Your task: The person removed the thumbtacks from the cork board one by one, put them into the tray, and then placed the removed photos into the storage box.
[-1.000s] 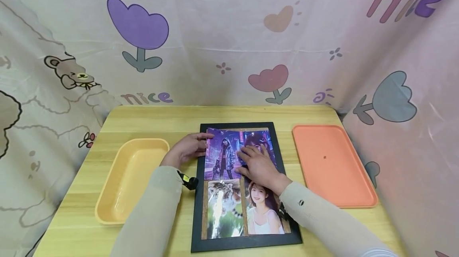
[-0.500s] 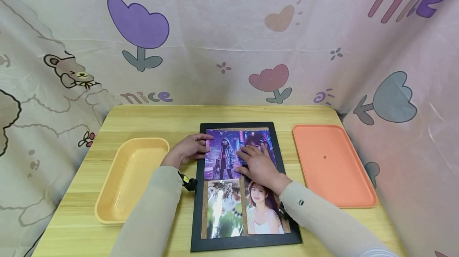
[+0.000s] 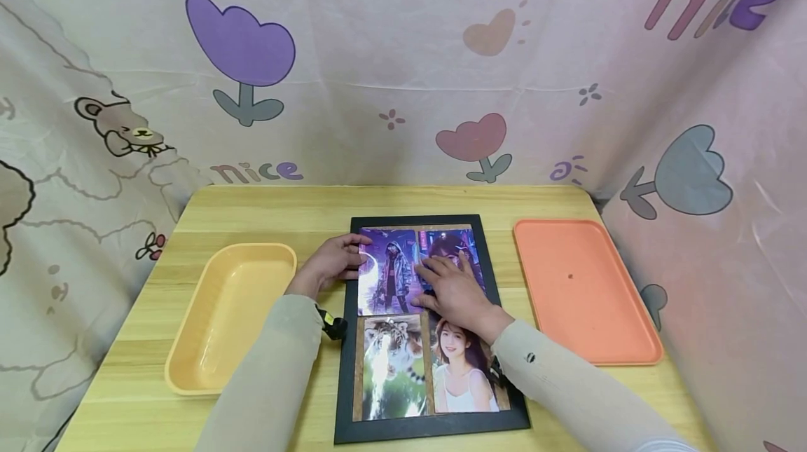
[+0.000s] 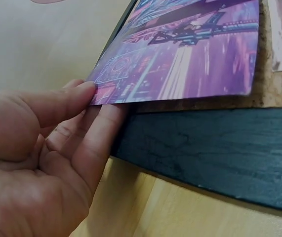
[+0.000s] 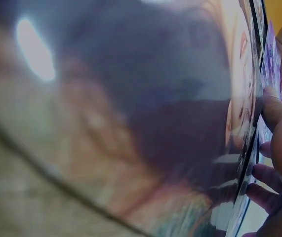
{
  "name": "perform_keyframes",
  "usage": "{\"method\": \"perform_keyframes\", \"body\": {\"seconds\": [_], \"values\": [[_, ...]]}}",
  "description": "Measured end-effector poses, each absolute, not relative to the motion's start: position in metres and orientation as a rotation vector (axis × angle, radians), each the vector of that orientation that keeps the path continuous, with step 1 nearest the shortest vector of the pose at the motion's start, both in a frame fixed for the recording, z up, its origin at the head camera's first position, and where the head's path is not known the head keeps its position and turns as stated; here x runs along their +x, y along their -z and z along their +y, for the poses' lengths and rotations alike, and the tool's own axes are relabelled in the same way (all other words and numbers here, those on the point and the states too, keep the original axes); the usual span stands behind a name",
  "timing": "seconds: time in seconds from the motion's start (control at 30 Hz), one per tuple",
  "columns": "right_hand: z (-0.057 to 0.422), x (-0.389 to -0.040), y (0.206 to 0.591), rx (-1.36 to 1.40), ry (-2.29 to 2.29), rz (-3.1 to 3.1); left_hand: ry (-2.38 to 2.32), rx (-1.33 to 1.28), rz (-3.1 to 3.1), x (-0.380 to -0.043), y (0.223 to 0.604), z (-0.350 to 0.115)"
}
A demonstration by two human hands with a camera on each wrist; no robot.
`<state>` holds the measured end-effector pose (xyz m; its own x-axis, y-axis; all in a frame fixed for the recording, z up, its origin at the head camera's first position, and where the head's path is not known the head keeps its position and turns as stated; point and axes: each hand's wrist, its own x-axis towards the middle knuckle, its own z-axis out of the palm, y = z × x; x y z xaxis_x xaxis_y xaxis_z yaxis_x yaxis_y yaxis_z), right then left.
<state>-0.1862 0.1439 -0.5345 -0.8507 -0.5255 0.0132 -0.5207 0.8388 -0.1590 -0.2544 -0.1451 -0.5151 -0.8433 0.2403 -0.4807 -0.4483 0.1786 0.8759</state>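
Note:
A black picture frame [image 3: 431, 426] lies on the table with photo prints laid on its brown backing. My left hand [image 3: 330, 261] pinches the left edge of the upper-left purple photo [image 3: 394, 270]. In the left wrist view the thumb [image 4: 76, 98] is over that photo's corner and fingers are beneath it; this edge is lifted off the backing. My right hand [image 3: 455, 291] rests with spread fingers on the upper-right purple photo [image 3: 450, 242], partly hiding it. Below lie a tiger photo [image 3: 394, 368] and a portrait photo [image 3: 463, 378], the latter partly under my right wrist.
A yellow tub [image 3: 179, 361] stands left of the frame, beside my left forearm. On the right is a flat orange tray [image 3: 580, 298] with a small dark spot. A patterned curtain [image 3: 378, 52] hangs behind and at both sides of the wooden table [image 3: 265, 207].
The upper-left photo has shifted slightly left and tilted, and a bright glare now shows on its left side. My right hand has stayed in place.

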Motion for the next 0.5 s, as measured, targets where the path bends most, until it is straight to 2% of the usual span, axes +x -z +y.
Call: {"method": "perform_keyframes", "body": {"seconds": [0.27,0.5], "values": [[0.1437,-0.1839,0.5361,-0.881,0.282,2.970,-1.725,-0.219,1.990,-0.2509,0.5146,-0.1435],[0.1439,-0.1844,0.5384,-0.887,0.266,2.987,-1.676,-0.097,2.132,-0.2508,0.5134,-0.1402]]}}
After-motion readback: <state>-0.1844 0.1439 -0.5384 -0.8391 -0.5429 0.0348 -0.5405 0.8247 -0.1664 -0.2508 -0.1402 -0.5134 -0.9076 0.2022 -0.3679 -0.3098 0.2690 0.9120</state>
